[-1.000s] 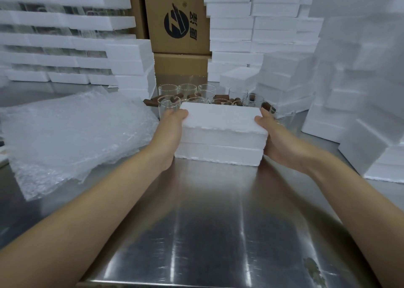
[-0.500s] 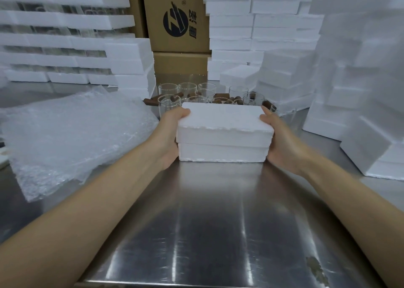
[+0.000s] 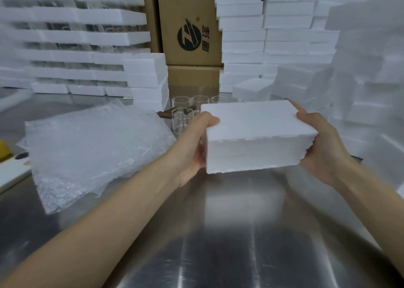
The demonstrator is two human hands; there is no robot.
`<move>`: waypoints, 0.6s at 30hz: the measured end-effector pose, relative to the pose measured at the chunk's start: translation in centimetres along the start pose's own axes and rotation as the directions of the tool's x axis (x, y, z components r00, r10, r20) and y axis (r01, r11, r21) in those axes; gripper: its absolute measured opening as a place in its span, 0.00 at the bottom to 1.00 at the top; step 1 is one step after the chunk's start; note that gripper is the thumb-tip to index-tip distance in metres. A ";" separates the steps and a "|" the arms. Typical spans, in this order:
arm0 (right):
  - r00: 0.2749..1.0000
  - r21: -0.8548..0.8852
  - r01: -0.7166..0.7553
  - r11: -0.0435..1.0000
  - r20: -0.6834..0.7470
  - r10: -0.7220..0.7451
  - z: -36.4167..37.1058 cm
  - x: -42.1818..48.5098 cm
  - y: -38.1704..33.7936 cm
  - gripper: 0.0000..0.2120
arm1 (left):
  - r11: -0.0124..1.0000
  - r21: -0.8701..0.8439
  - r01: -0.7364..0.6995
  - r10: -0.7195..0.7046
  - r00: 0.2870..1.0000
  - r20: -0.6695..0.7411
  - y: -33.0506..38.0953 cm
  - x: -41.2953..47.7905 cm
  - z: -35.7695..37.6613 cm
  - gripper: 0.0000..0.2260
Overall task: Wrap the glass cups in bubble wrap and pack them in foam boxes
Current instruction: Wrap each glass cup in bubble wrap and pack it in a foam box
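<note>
1. Both hands are clamped on one closed foam box (image 3: 255, 134), one at each end. The left hand (image 3: 192, 147) has its thumb hooked over the top left corner and its palm pressed flat against the end. The rest of its fingers are hidden behind the box, so can't say how they sit.
2. Same deal on the other end: the right hand (image 3: 321, 147) has its thumb on the top edge and its palm cupping the end, with the fingers tucked out of sight.
3. That box looks to be held just above the shiny steel table (image 3: 218, 233), a bit tilted, roughly centre-right of the view.
4. Right behind the left hand there's a bunch of empty glass cups (image 3: 182, 121) standing upright, with some brown stick-like bits (image 3: 166, 114) beside them. Can't tell what those are.
5. Off to the left lies a messy stack of bubble wrap (image 3: 91, 147) sheets, flat on the table.
6. Further out it's foam everywhere: stacks of foam boxes (image 3: 367, 69) to the right and back, and more foam layers (image 3: 76, 36) on the left.
7. Dead centre at the back are brown cardboard cartons (image 3: 188, 25) with a dark round logo.
</note>
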State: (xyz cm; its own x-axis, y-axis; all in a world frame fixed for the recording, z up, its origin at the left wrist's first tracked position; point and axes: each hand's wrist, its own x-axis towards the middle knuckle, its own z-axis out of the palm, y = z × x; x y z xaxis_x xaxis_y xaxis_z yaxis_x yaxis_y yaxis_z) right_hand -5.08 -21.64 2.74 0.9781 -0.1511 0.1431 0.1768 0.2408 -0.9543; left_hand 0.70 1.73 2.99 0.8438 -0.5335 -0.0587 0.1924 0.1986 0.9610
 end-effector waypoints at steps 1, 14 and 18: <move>1.000 0.019 -0.005 1.000 0.012 0.005 -0.1 0.0 0.0 0.19 | 1.000 0.016 0.005 -0.006 1.000 0.010 -0.1 0.0 0.1 0.29; 0.999 0.099 0.050 0.994 0.009 -0.051 2.0 0.7 1.9 0.21 | 0.967 -0.136 -0.214 0.194 0.970 -0.148 7.7 -1.1 -1.3 0.14; 0.992 -0.171 -0.041 0.984 0.111 0.060 2.7 0.3 4.3 0.24 | 0.889 -0.148 -0.433 0.263 0.747 -0.611 16.4 3.0 -3.6 0.21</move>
State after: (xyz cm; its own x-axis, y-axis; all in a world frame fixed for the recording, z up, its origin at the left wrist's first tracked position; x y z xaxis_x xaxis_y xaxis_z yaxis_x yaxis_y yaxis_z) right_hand -3.75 -18.05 -0.58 0.9931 -0.0290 0.1137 0.1156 0.0796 -0.9901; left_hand 8.18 6.38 17.55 0.9867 0.1565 0.0433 -0.1208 0.5291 0.8399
